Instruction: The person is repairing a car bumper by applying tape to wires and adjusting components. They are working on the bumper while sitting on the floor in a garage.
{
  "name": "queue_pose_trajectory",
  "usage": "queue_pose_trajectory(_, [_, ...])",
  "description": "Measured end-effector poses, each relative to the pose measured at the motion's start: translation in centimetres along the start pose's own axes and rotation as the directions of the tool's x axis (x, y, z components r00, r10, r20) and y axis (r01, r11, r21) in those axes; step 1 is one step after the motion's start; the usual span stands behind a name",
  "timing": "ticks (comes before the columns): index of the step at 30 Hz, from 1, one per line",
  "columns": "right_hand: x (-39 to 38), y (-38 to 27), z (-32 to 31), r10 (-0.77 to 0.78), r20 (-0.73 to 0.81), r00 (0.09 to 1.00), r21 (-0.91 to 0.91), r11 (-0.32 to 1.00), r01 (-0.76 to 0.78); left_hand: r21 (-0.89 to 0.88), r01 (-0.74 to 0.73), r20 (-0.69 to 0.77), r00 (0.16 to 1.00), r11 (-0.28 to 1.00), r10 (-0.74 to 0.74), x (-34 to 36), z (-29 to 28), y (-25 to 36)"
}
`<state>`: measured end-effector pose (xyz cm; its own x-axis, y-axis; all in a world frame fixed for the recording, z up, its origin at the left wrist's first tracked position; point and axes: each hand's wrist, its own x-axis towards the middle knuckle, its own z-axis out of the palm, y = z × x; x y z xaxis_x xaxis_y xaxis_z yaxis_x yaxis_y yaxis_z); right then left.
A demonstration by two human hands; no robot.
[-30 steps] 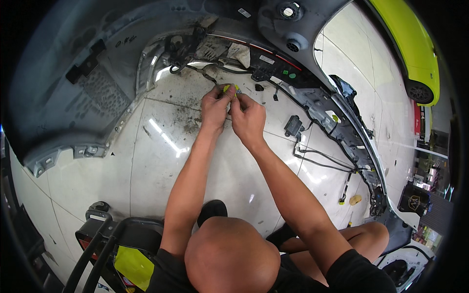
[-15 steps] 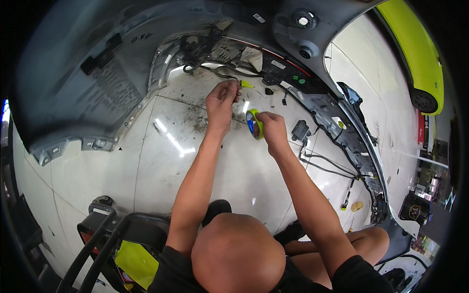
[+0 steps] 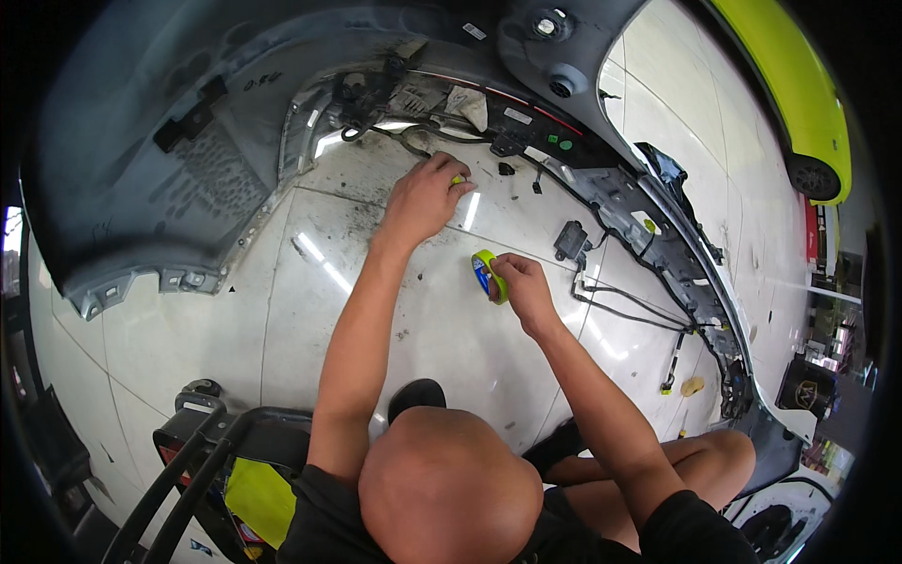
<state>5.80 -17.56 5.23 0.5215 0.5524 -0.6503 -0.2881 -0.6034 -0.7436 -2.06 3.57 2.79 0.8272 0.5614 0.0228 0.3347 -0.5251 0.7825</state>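
Note:
My left hand [image 3: 423, 200] has its fingers curled around the yellow-green taped end [image 3: 458, 179] of a dark cable [image 3: 406, 141]; the fingers hide most of that end. In my right hand [image 3: 524, 289] is a roll of yellow-green tape [image 3: 485, 276] with a blue inner face, pinched by its rim and held above the floor. The two hands are apart, the right one lower and closer to me. Beyond the left hand lies a large dark grey car bumper [image 3: 310, 56], inner side up, with the cable running along it.
A black module [image 3: 571, 242] with wires lies right of the tape roll. Small dark clips [image 3: 506, 169] and a yellowish sponge-like piece [image 3: 692, 386] rest on the tiled floor [image 3: 319, 348]. A black-framed cart [image 3: 193, 461] stands at lower left, a lime-green car [image 3: 785, 85] at upper right.
My right hand has lowered toward me with the tape roll. My left hand has turned and closed over the yellow-green end, which stuck out past its fingertips before. The view has shifted slightly.

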Motion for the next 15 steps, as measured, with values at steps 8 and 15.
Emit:
queue_pose_trajectory(8, [-1.5,2.3,-2.9,0.031,0.042,0.999,0.162,0.986,-0.037,0.047,-0.052,0.211,0.977,0.998,0.041,1.9,-2.2,0.5])
queue_pose_trajectory(15, [-2.2,2.0,-2.9,0.083,0.051,0.995,0.269,0.959,-0.094,-0.112,-0.110,0.028,0.993,0.988,0.113,2.5,-0.2,0.0])
